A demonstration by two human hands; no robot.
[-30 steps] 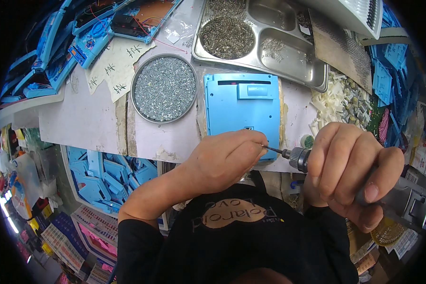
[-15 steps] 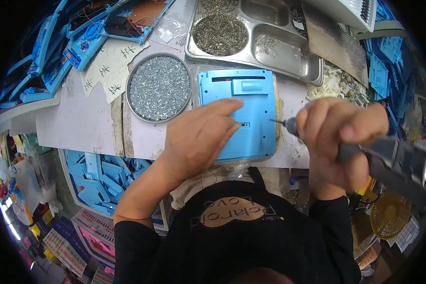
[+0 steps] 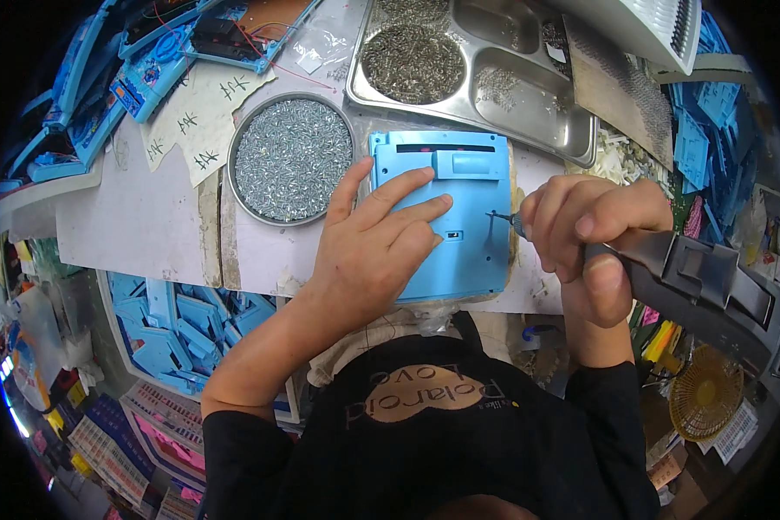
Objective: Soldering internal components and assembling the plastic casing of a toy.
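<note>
From the head view, the left hand lies flat with fingers spread, pressing down the blue plastic panel on the surface. The right hand is wrapped tight around a dark electric screwdriver, its bit touching the panel's right edge. Just left of the panel sits a round tray of screws; a steel compartment tray lies behind.

Light blue plastic panel; dark grey power screwdriver; silver screws in round tin; steel-grey tray; off-white surface; black sleeves.
</note>
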